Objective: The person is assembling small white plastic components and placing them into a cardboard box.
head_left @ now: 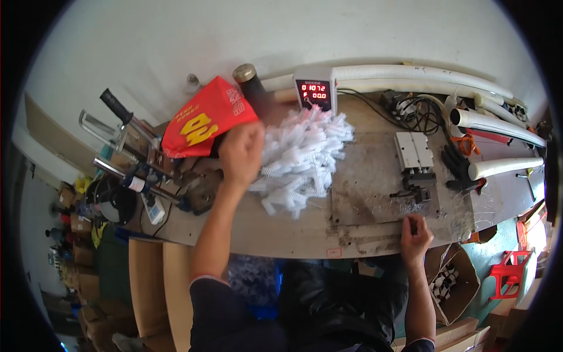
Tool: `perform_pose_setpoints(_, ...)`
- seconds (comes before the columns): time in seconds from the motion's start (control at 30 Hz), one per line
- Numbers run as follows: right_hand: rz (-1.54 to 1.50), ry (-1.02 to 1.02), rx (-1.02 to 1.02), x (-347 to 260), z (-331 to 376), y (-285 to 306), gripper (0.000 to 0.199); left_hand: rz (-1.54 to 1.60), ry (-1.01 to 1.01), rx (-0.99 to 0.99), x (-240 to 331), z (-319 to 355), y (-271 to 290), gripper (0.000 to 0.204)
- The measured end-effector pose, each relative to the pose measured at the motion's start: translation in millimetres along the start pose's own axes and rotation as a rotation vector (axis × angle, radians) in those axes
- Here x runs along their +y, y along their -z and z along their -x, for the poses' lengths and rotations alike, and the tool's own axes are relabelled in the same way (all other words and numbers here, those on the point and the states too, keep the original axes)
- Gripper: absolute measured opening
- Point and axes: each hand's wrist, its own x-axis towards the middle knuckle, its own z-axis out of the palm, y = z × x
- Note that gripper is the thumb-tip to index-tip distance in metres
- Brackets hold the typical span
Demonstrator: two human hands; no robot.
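My left hand (pixel 241 155) is raised over the bench between a red plastic bag with yellow print (pixel 202 120) and a heap of white, translucent ribbed plastic pieces (pixel 302 152). Its fingers are curled in and slightly blurred; what they hold, if anything, is hidden. At the bench's front edge, my right hand (pixel 415 234) has its fingers pressed together, and I cannot make out anything in them. Just beyond it stands a small metal fixture (pixel 415 158) with a dark clamp at its near end, bolted on a metal plate (pixel 369 193). Fine clear scraps lie by the clamp.
A counter box with red digits (pixel 315 91) stands behind the heap, beside a dark bottle (pixel 249 82). Lever presses (pixel 138 176) fill the left side. White tubes (pixel 498 126), cables (pixel 419 114) and black gloves (pixel 457 167) lie right. An open carton (pixel 451 287) sits below.
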Motion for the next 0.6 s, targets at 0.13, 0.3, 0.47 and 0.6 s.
perform_pose_setpoints(0.13, 0.001, 0.079, -0.001, 0.4, -7.6, -1.7, 0.009, 0.007, -0.028, -0.173, 20.0, 103.4, 19.0, 0.021)
perform_pose_setpoints(0.3, 0.001, 0.096, -0.011, 3.4, 2.4, -5.8, 0.009, -0.074, 0.0, -0.272, 47.3, 134.5, 24.3, 0.039)
perform_pose_setpoints(0.47, 0.098, 0.13, 0.005, 13.9, -0.4, -11.4, 0.008, -0.238, -0.213, -0.332, 38.7, 135.0, -3.4, 0.04)
perform_pose_setpoints(0.6, 0.066, 0.068, -0.033, 24.7, 2.9, -2.1, 0.01, -0.265, -0.347, -0.227, 35.6, 130.5, -18.3, 0.023)
